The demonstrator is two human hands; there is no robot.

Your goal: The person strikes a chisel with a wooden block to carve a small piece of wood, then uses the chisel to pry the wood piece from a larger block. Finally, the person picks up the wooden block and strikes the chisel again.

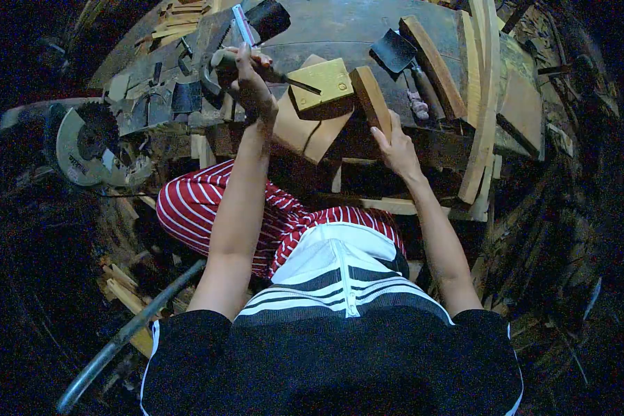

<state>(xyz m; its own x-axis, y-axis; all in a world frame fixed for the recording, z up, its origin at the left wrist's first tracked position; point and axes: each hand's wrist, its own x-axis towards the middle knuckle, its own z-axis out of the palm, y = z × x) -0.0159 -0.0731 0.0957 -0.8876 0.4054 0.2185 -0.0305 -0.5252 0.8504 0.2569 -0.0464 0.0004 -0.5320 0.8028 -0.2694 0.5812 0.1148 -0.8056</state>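
My left hand (254,90) is closed around a chisel (295,83) with a thick wooden handle. Its dark blade points right, across the top of a yellowish wooden block (329,75) that has small round marks in it. Under that block lies a lighter wooden board (312,135) with a dark slot or shadow. My right hand (396,147) grips the lower end of a brown wooden bar (371,97), which stands close to the block's right side. A slim white and reddish object (243,26) is just beyond my left fingertips; whether I hold it cannot be told.
On the dark workbench (312,35) lie a flat black blade tool (393,52), a curved wooden piece (433,69) and long bent strips (482,132) at right. Small tools (186,97) lie at left. A circular saw (90,142) with exposed teeth stands left; a metal pipe (128,333) slants below.
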